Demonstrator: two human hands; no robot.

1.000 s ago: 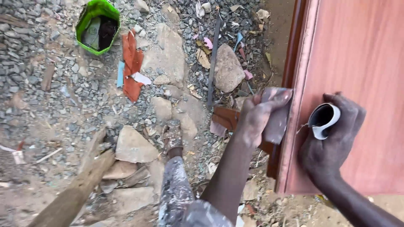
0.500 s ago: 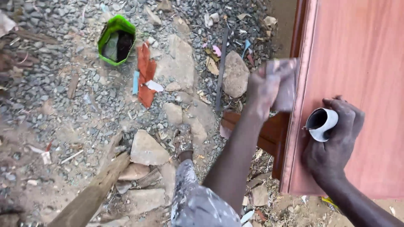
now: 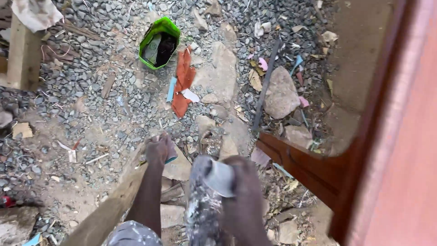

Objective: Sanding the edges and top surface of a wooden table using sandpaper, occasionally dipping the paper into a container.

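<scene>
Grey gravel and flat stones are covering the ground all over. One hand, most likely the left hand, is showing low in the middle of the view. Its grip is closing around a small grey sheet, and the fingers are curling over the top edge. The sheet is sitting in that hand, just left of a dark brown wooden rail. The rail is joining a big reddish wooden panel that is filling the right side. The other hand is not showing at all. To the left of the hand, the person's foot is resting on a long wooden plank. Farther up, a green tub is lying on the gravel with dark stuff inside. An orange rag is lying just beside it. A big pale rock is sitting near a thin dark rod.
</scene>
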